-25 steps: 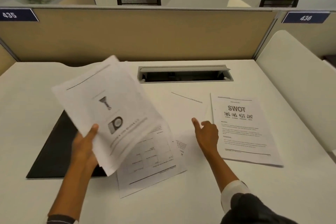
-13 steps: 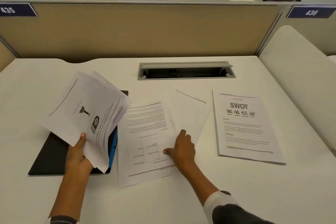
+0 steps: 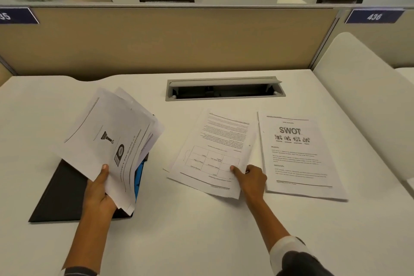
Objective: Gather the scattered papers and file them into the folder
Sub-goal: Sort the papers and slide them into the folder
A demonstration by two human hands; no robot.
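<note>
My left hand point(image 3: 99, 195) grips a fanned stack of white papers point(image 3: 107, 141) by its near corner, held above a black folder point(image 3: 56, 195) that lies at the left of the desk. A blue edge shows at the folder's right side. My right hand point(image 3: 252, 180) pinches the lower right corner of a sheet with a table printed on it point(image 3: 212, 152), and that corner is raised off the desk. A second sheet peeks out under it. A stapled SWOT document point(image 3: 295, 154) lies flat just right of my right hand.
A grey cable slot point(image 3: 224, 88) with its lid up sits at the back centre of the white desk point(image 3: 201, 231). A beige partition point(image 3: 179, 40) closes the far edge. A white panel point(image 3: 363, 87) borders the right side.
My right hand has dragged the table sheet to the right, next to the SWOT document, and taken hold of its corner. The stack in my left hand has dropped lower over the folder.
</note>
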